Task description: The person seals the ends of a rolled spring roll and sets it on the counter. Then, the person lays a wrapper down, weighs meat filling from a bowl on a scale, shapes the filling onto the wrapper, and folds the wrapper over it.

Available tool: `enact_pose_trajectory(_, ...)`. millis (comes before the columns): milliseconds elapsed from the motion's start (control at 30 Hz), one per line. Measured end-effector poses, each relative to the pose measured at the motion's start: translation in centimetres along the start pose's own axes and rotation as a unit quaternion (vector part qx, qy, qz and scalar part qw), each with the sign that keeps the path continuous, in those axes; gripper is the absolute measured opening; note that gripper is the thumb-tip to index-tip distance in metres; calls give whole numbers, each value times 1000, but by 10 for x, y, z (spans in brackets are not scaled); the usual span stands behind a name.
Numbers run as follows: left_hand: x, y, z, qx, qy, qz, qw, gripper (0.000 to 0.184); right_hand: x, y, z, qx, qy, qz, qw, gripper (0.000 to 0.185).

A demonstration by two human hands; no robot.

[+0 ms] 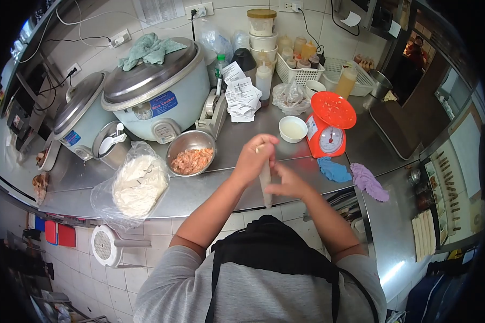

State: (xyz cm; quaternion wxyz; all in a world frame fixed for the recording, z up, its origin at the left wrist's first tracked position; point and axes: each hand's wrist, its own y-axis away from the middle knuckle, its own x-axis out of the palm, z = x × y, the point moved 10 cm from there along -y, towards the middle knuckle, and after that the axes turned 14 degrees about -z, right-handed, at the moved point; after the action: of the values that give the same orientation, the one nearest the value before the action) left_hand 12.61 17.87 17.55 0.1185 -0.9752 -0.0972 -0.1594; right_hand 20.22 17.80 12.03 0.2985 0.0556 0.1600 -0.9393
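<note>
My left hand (pixel 255 160) is closed around the upper end of a long, thin, pale wrapped roll (pixel 266 185) at the counter's front edge. The roll hangs down, tilted slightly. Beside its lower part is my right hand (pixel 290 182), thumb and fingers apart, with the thumb tip at the roll's side. To the left sits a steel bowl (pixel 210 139) of pinkish minced filling (pixel 192 161). Farther left, a stack of thin white wrappers (pixel 140 185) lies in an open plastic bag (pixel 105 199). A small white bowl (pixel 293 130) of pale liquid stands behind my hands.
An orange scale (pixel 327 134) carries bits of filling on its pan. Blue (pixel 334 169) and purple (pixel 369 182) cloths lie right of it. Two rice cookers (pixel 151 89) stand at the back left. Several pale rolls (pixel 424 234) lie at the right. A white stool (pixel 106 246) is below.
</note>
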Motion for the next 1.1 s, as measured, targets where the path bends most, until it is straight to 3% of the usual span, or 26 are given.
enact_pose_trajectory(100,-24,-11,-1,-27,132,-97,986,23,21,20,-60,178,29,89,980,50)
enact_pose_trajectory(200,-48,-19,-6,-37,250,-135,958,26,-1,14,-61,115,162,102,975,45)
enact_pose_trajectory(267,-56,-23,-12,-40,337,-135,931,28,-25,10,-45,132,150,82,976,42)
enact_pose_trajectory(300,-53,-23,-17,-44,361,-96,927,28,-38,7,-33,140,145,70,977,40)
enact_pose_trajectory(367,-46,-18,-29,-52,407,-17,912,36,-68,-8,7,59,98,4,993,36)
enact_pose_trajectory(400,-42,-14,-36,-55,429,23,901,42,-83,-13,20,82,90,-11,992,36)
enact_pose_trajectory(533,-3,22,-36,-182,413,203,869,85,-125,-29,66,141,107,-50,983,36)
enact_pose_trajectory(600,8,33,-9,-250,383,286,842,101,-129,-38,97,72,122,-50,989,36)
enact_pose_trajectory(700,28,50,32,-319,277,399,814,86,-122,-43,119,12,129,-40,991,37)
enact_pose_trajectory(733,32,47,42,-307,212,390,842,80,-117,-46,123,0,128,-34,991,38)
enact_pose_trajectory(800,44,43,55,-281,80,362,885,70,-104,-46,127,-12,70,-40,997,40)
enact_pose_trajectory(833,53,36,47,-251,78,306,915,45,-96,-45,128,-17,41,-43,998,41)
enact_pose_trajectory(933,61,10,30,-161,33,209,964,32,-72,-42,118,-53,-32,-41,997,44)
enact_pose_trajectory(1067,55,1,6,-96,25,124,987,18,-78,-24,113,-131,-18,-147,980,43)
enact_pose_trajectory(1100,51,0,7,-84,21,108,990,17,-86,-13,123,-214,80,-209,951,38)
